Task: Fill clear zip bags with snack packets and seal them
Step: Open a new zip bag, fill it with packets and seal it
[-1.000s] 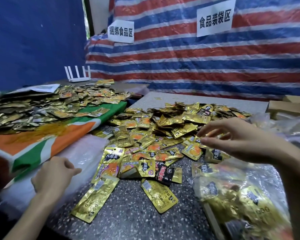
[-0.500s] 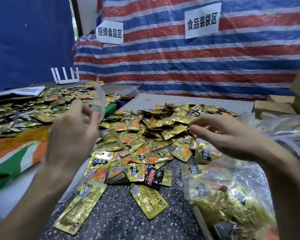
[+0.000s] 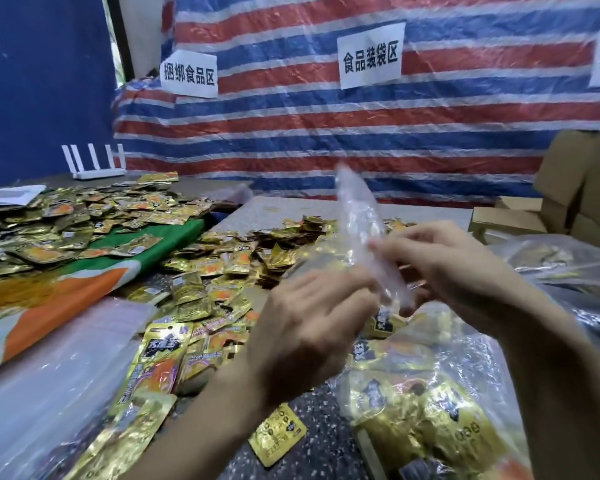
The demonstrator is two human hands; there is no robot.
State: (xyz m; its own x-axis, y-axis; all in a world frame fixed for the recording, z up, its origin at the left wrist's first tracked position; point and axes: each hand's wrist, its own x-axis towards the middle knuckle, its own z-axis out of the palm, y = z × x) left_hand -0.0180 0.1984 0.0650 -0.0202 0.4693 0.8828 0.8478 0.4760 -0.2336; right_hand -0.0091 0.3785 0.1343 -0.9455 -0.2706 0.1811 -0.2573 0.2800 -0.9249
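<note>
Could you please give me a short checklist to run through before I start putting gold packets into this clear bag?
1. Both left hand and right hand grip the clear plastic zip bag: ok.
2. Bag empty: ok, nothing shows inside.
3. Bag mouth opened: cannot tell, blurred.
4. Loose gold foil snack packets close by on the speckled grey table: ok.
5. A hand free for picking packets: not ok, both hold the bag.
6. The filled clear bag under the right forearm sealed: cannot tell.
</note>
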